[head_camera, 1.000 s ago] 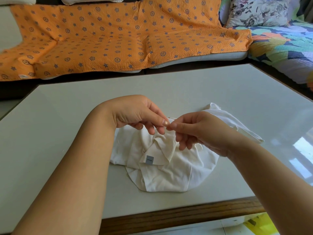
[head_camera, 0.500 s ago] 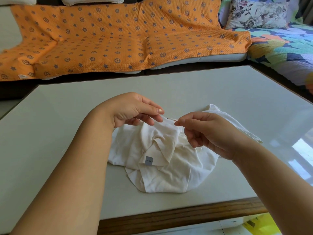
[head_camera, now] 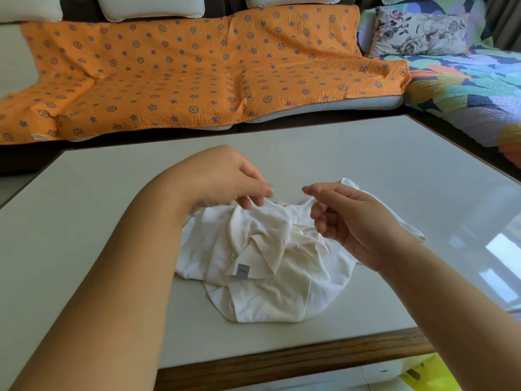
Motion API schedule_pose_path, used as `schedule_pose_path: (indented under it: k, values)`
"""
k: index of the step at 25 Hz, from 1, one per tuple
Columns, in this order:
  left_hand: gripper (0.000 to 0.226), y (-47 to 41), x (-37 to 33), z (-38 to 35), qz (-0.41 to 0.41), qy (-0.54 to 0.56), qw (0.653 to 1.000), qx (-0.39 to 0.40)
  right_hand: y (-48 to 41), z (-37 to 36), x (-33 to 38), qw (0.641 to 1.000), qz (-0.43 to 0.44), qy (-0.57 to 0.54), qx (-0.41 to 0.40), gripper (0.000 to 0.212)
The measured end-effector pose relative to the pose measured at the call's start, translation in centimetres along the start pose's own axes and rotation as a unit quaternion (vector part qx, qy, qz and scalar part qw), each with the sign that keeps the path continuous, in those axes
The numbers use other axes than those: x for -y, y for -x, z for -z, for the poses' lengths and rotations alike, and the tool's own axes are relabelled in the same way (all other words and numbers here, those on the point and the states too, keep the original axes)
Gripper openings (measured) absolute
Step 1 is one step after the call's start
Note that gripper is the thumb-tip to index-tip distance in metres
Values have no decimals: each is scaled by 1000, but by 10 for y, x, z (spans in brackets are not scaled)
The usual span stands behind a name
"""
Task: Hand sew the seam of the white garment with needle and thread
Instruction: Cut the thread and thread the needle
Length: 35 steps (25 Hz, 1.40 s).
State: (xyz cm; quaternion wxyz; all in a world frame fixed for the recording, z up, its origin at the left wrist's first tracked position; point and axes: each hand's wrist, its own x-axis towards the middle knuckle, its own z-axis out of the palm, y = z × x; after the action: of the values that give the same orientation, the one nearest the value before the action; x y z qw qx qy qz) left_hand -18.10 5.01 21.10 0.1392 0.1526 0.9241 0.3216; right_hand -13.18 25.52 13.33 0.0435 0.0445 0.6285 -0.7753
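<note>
- The table (head_camera: pixel 366 170) has a pale, glossy top and a wooden front edge; window light reflects off it near the right edge.
- Behind the far edge stands a sofa under an orange cover (head_camera: pixel 197 77) printed with blue stars and circles, with white cushions (head_camera: pixel 149 7) along its back.
- Past the far right corner lie a floral pillow (head_camera: pixel 420 32) and a many-coloured quilt (head_camera: pixel 465 88).
- Something yellow (head_camera: pixel 431 373) shows below the front edge, near the right corner.
- The white garment (head_camera: pixel 270 292) lies crumpled on the table, midway along and close to the front edge, with a small grey label (head_camera: pixel 243 270) facing up.
- Both bare forearms reach in from the front edge and meet over the garment's far side.
- The left hand (head_camera: pixel 222 179) is curled, knuckles up. Its thumb and fingertips close on the garment's raised top fold, though this part is blurred.
- The right hand (head_camera: pixel 349 221) hangs just above the cloth, palm turned toward the left hand. Its forefinger and thumb are pressed tip to tip and its other fingers are loosely curled.
- I cannot tell whether that pinch holds needle or thread.
- The two hands are near each other but apart.
</note>
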Motion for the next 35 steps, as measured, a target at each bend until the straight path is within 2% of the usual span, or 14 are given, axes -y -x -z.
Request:
schedule_pose_path:
  k: [2,5,9,12,16,20,27,32,35]
  values:
    - [14,8,-9,-19,-22,15,998,58,3,0,0,1000,0,-11,-11,19]
    - [21,16,-11,-60,-18,165,986,25,15,-4,-1,999,1,-34,-9,18]
    - [20,33,-18,-92,22,382,924,-13,31,-12,-3,997,15,-70,-1,17]
    - [20,41,-18,-98,37,457,887,-63,42,-24,-7,995,9,-92,25,20]
    - [18,46,-6,-104,43,497,863,-84,47,-35,-19,992,-16,-119,29,21]
    - [17,41,12,-110,56,501,861,-74,44,-38,-32,991,-51,-120,20,20]
    - [18,31,31,-123,108,520,846,-40,38,-36,-47,991,-100,-84,-11,25]
    - [28,38,44,-121,101,559,822,-37,41,-47,-53,994,-98,-41,-2,26]
    - [14,45,51,-117,82,542,834,-53,42,-52,-51,995,-97,3,23,26]
